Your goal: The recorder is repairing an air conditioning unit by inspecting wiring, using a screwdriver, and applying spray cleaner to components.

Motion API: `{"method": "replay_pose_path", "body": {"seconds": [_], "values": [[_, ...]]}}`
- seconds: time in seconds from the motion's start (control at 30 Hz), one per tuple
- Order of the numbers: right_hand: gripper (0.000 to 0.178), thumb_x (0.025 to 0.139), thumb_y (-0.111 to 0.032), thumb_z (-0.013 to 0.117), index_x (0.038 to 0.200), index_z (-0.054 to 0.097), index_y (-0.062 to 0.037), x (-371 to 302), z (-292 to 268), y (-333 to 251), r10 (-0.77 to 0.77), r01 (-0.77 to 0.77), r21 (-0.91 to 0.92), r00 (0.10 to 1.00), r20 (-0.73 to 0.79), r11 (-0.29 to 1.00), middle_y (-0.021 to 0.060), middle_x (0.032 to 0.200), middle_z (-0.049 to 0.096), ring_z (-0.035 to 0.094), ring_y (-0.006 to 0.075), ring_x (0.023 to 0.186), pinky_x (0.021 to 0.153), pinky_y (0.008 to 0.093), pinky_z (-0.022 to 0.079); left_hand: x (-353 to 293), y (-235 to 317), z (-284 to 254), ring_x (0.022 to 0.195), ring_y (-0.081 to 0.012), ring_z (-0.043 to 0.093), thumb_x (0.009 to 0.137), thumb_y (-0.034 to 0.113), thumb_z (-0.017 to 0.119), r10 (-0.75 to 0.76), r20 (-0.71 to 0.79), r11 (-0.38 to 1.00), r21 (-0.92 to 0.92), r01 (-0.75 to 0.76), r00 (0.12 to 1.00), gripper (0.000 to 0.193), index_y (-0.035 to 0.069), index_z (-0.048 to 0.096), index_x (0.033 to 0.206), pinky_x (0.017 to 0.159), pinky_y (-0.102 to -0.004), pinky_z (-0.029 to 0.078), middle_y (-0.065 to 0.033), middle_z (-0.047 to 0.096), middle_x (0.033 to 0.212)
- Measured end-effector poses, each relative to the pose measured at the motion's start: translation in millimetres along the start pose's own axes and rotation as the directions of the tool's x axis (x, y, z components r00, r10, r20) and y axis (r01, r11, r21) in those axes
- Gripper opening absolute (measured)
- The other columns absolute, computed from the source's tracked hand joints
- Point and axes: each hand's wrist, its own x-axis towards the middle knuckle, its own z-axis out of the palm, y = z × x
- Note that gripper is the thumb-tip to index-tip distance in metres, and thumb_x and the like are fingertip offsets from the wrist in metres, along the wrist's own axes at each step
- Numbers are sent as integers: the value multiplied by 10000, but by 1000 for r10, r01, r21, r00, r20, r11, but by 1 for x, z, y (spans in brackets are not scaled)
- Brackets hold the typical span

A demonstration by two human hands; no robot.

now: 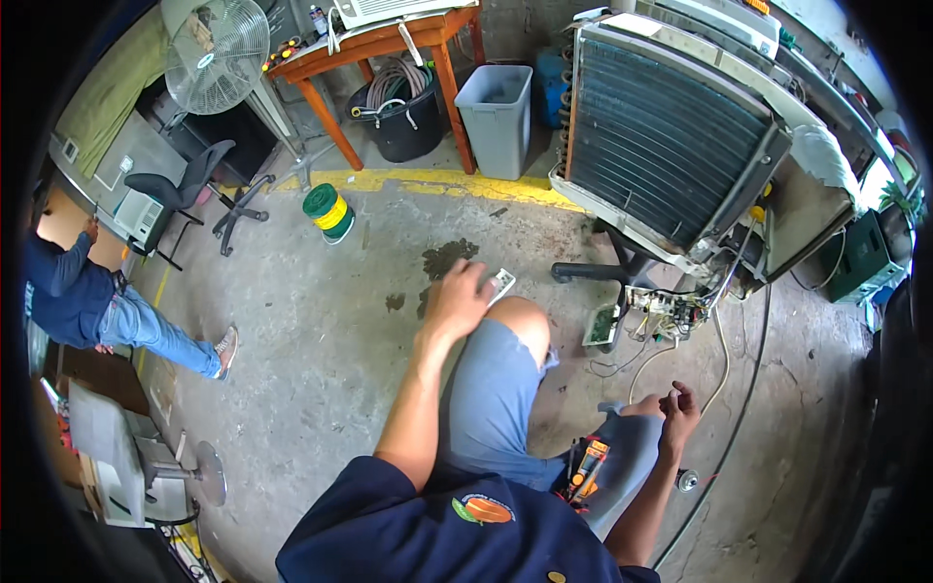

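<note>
My left hand (pixel 457 301) is closed round a small white remote control (pixel 501 285), just above my bent left knee. My right hand (pixel 679 412) is held over my right leg with its fingers curled in; anything inside them is too small to make out. An orange and black multimeter (pixel 586 470) lies on my lap between the two arms. Ahead on the right stands an opened air conditioner (pixel 671 136) with its dark finned coil facing me. Exposed wiring and a circuit board (pixel 666 313) hang below it, next to a green board in a white tray (pixel 603 326).
A green and yellow spool (pixel 328 211) stands on the floor ahead left. Behind it are a grey bin (pixel 496 121), a black tub of hoses (pixel 398 121) and an orange table (pixel 321 63). At left, another person (pixel 107 301) stands near a chair (pixel 185 180). A black cable (pixel 743 428) crosses the floor at right.
</note>
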Motion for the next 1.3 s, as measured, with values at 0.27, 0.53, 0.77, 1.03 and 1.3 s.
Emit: {"method": "replay_pose_path", "body": {"seconds": [0.27, 0.53, 0.77, 1.03, 1.3], "values": [[288, 1019, -167, 638, 1253, 667, -1, 0, -1, 4, 112, -98, 73, 968, -222, 992, 86, 879, 672, 633, 166, 782, 724, 294, 515, 52, -99, -65, 1102, -387, 653, 975, 269, 657, -67, -281, 996, 43, 83, 957, 386, 33, 659, 1281, 945, -468, 536, -183, 639, 1257], [257, 990, -182, 631, 1191, 705, -39, 42, -21, 89, 26, -117, -236, 934, -356, 965, 66, 898, 679, 615, 154, 770, 698, 287, 516, 249, -364, -148, 935, -229, 653, 934, 228, 660, -254, -250, 964, 8, 265, 934, 418, 54, 630, 1313, 848, -341, 522, -100, 706, 1082], [252, 985, -220, 637, 1188, 711, -92, 40, -52, 94, 181, -228, 24, 700, -691, 973, 42, 841, 681, 606, 133, 719, 612, 270, 465, 476, -404, -389, 1098, -209, 665, 1009, 315, 601, -111, -682, 971, -229, -66, 723, 357, 80, 698, 1259, 930, -322, 507, -71, 735, 1203], [227, 978, -172, 588, 1143, 685, -50, -34, -5, 98, 272, -461, -25, 564, -780, 887, 64, 805, 676, 590, 150, 653, 528, 278, 430, 640, -398, -453, 1091, -265, 681, 977, 501, 600, -35, -663, 996, 35, 77, 748, 478, 145, 708, 1277, 928, -374, 521, -92, 737, 1212], [126, 933, -112, 569, 1024, 642, -62, -254, -10, 130, 439, -633, 229, 195, -877, 740, 100, 745, 634, 570, 197, 580, 476, 312, 407, 630, -484, -440, 1144, -267, 651, 1007, 527, 567, 265, -530, 962, 95, -254, 806, 572, 105, 564, 1392, 994, -346, 498, -135, 666, 1300]]}}
